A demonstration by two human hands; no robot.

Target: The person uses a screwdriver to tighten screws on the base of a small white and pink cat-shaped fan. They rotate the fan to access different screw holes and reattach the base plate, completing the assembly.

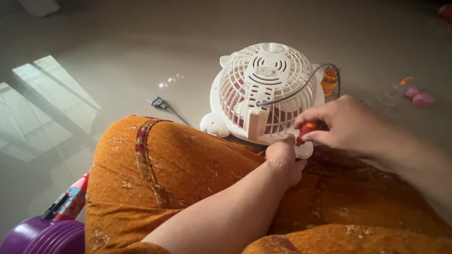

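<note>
A small white table fan (263, 89) lies face down on the floor against my legs, its grilled back and motor housing facing up. A grey cord (301, 87) runs from the housing over the grille. My right hand (348, 124) grips a red-handled screwdriver (306, 130) at the fan's lower right edge. My left hand (285, 160) is closed against the fan's near rim, below the screwdriver; what its fingers hold is hidden.
The fan's plug (157, 101) lies on the tiled floor to the left. An orange object (329, 80) sits behind the fan. A clear bottle (391, 94) and pink items (421, 99) lie at right. A purple container (42, 235) stands at bottom left.
</note>
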